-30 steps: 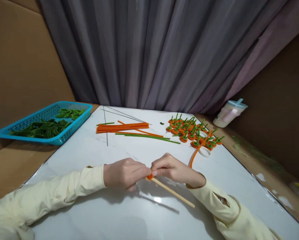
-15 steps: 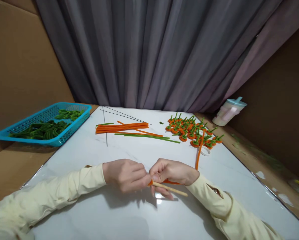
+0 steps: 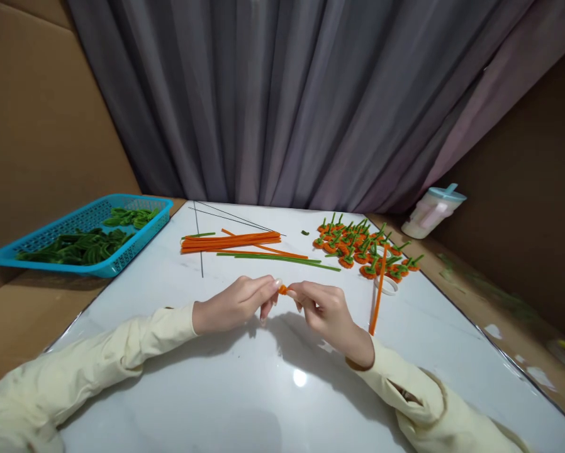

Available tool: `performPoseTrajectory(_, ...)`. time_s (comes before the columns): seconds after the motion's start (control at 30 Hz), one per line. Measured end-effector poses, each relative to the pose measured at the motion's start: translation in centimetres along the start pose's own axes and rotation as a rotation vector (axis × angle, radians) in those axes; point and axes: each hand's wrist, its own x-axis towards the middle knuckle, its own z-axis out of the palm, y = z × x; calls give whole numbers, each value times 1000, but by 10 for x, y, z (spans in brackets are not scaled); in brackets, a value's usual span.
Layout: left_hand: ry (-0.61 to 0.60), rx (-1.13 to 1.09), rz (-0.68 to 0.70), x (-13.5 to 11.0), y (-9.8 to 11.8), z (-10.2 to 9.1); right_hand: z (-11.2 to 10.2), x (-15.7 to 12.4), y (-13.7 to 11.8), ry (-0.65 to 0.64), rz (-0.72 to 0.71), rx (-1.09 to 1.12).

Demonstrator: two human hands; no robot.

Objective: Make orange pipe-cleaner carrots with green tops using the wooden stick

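Basket of green pieces, orange coil between fingers

Grey curtains hang behind a white marbled table between brown walls.

Orange piece partly hidden by the hands, its shape too small to tell, both sleeves cut off.

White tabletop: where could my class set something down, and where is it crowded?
Widest free patch: the near tabletop, between left sleeve and right sleeve, nearer than the left hand and right hand. Another: between the blue basket and dark wires. Crowded: far right, with orange-and-green pieces, and mid-table, with the orange bundle and green strips.
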Motion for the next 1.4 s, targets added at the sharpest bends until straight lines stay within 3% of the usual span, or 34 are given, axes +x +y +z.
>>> performPoseTrajectory(0.13,-9,-178,-96,0,0,8,6,-5,4,87,-212,-221)
performPoseTrajectory(0.23,6,-179,-99,0,-3,11,7,-6,5,56,-249,-319)
performPoseTrajectory(0.43,-4,8,-13,0,-5,4,0,0,12,-121,-279,-172)
performPoseTrajectory(0.57,-47,73,9,0,-7,0,-1,2,17,-172,-278,-116)
performPoseTrajectory(0.73,-63,142,60,0,-14,0,0,1,17,-214,-122,18)
performPoseTrajectory(0.9,-57,183,112,4,-17,-5,-11,26,14,-389,146,260)
performPoseTrajectory(1.0,-40,194,142,7,-18,-10,-17,49,22,-623,319,519)
performPoseTrajectory(1.07,-59,185,160,8,-20,-12,-16,59,32,-854,343,713)
performPoseTrajectory(1.13,-91,176,172,8,-24,-13,-10,61,45,-971,371,900)
performPoseTrajectory(1.27,-119,190,182,9,-35,-12,7,52,63,-994,486,1124)
performPoseTrajectory(1.4,-96,246,176,10,-45,-13,8,49,63,-998,512,1118)
